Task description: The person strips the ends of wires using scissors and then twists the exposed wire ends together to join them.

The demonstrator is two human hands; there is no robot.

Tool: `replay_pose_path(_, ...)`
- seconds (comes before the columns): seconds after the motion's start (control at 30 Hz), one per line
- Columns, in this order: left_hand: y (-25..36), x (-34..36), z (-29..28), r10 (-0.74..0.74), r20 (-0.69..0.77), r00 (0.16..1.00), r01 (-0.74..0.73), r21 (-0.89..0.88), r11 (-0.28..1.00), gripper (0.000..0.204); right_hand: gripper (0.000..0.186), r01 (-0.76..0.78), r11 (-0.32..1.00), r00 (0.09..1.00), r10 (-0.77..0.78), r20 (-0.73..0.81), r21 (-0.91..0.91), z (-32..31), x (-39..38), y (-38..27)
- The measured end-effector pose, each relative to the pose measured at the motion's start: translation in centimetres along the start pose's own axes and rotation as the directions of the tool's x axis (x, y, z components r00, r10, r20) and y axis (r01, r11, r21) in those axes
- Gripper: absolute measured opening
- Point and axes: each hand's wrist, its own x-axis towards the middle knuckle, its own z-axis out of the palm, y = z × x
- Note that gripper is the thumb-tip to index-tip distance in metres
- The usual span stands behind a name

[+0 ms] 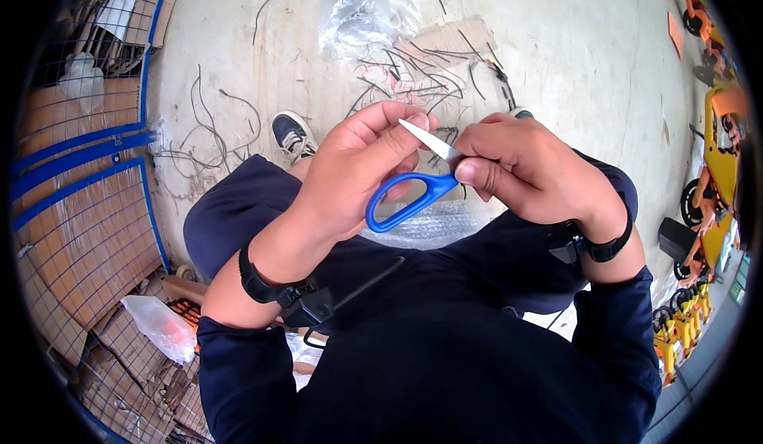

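Note:
My left hand (350,170) grips a pair of scissors (413,190) with blue loop handles, fingers curled around the handle. The silver blades (429,139) point up and to the left between both hands. My right hand (520,166) pinches the scissors near the blade pivot with thumb and fingers closed. Both hands are held above my lap, and each wrist wears a black band. A sheet of bubble wrap (433,229) lies on my lap just below the scissors.
Thin dark wire offcuts (421,70) and a crumpled clear plastic bag (367,15) lie on the concrete floor ahead. Blue wire cages holding cardboard (79,221) stand at left. Yellow and orange toy vehicles (715,166) line the right edge. One shoe (290,135) shows.

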Motion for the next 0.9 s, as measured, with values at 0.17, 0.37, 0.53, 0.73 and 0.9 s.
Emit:
replay_pose_path(0.17, 0.4, -0.1, 0.3, -0.039, 0.029, 0.999, 0.038, 0.02, 0.999, 0.024, 0.018, 0.062, 0.99, 0.988, -0.078, -0.134, -0.124, 0.5, 0.4, 0.9)
replay_pose_path(0.37, 0.5, -0.1, -0.4, -0.03, 0.075, 0.997, 0.026, 0.05, 0.998, 0.023, 0.023, 0.053, 0.98, 0.982, -0.086, -0.168, -0.192, 0.7, 0.7, 1.3)
replay_pose_path(0.53, 0.4, -0.3, 0.3, -0.014, 0.029, 0.999, 0.012, 0.07, 0.997, 0.028, 0.023, 0.036, 0.98, 0.987, -0.066, -0.149, -0.196, 0.6, 0.6, 1.0)
replay_pose_path(0.73, 0.0, -0.3, 0.7, -0.03, -0.012, 0.999, 0.03, 0.065, 0.997, 0.029, 0.022, 0.054, 0.979, 0.989, -0.079, -0.123, -0.194, 0.4, 0.5, 1.1)
replay_pose_path(0.9, 0.1, -0.4, 0.4, -0.059, 0.032, 0.998, 0.056, 0.083, 0.995, 0.029, 0.021, 0.068, 0.977, 0.986, -0.097, -0.135, -0.204, 0.4, 0.4, 1.1)
